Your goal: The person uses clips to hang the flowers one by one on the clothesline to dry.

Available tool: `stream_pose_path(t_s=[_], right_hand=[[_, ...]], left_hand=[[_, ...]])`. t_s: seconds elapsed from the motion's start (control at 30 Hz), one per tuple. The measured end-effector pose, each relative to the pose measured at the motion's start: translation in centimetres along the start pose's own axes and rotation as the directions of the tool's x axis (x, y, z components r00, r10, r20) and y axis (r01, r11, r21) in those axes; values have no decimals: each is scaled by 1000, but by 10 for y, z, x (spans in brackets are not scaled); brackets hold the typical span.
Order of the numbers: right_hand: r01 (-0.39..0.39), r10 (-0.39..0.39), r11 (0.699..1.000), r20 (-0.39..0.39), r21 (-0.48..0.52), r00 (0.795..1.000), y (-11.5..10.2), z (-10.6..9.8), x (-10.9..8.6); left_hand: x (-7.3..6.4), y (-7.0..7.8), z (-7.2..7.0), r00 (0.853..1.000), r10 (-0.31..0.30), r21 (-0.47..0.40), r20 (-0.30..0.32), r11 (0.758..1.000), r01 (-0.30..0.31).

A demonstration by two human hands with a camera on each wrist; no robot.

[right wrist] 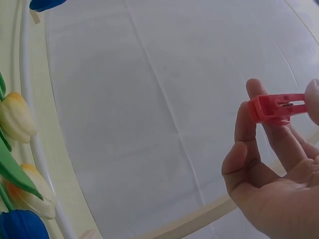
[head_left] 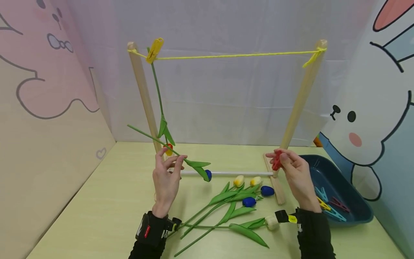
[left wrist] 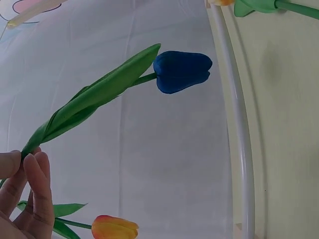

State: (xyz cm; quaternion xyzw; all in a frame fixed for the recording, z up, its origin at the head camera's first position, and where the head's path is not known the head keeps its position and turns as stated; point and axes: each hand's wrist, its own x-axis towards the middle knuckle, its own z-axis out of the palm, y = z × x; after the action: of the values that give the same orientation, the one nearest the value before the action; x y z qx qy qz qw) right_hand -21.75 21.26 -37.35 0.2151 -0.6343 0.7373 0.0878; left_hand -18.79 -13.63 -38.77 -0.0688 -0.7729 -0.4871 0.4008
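Evidently both hands are busy and well apart. Taking the head view's centre as hub, the left hand sits toward 7 o'clock, thumb and fingers pinching a blue tulip by its green stem; the right hand, at 4 o'clock, pinches a red clothespin.

The stem grip, just short of the leaves, probably spares the petals and leaves the bare stem end pointing free toward 10 o'clock. Holding the clothespin between thumb and fingers likely allows it to be squeezed. At 11 o'clock a yellow clothespin clamps a red-and-yellow tulip by its stem end to the yellow cord, so it hangs bloom down. The cord is tied between two wooden posts, which hold it above the table. Loose tulips lie between 5 and 6 o'clock; more clothespins sit in the dark blue bin at 4 o'clock, beyond the right hand.

The head view overlaps the two stems and half hides the blue bloom; the left wrist view shows that bloom whole, clear of the red-and-yellow one. Only the right wrist view reveals the red clothespin's metal spring.
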Motion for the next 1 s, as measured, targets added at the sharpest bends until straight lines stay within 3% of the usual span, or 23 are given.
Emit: stream_pose_path(t_s=[0.23, 0.4, 0.77, 1.0], right_hand=[[-30, 27, 995, -37, -99, 999, -10, 6, 12], [-32, 30, 994, -17, -103, 999, -20, 12, 23], [142, -140, 973, 24, -184, 990, -45, 32, 52], [243, -243, 950, 22, -196, 970, -63, 54, 74]], left_hand=[[12, 1, -3, 997, 71, -14, 34, 997, -71], [24, 5, -5, 993, 102, -28, 54, 994, -101], [51, 14, -7, 986, 123, -33, 116, 992, -120], [68, 20, -12, 982, 96, -18, 165, 995, -94]])
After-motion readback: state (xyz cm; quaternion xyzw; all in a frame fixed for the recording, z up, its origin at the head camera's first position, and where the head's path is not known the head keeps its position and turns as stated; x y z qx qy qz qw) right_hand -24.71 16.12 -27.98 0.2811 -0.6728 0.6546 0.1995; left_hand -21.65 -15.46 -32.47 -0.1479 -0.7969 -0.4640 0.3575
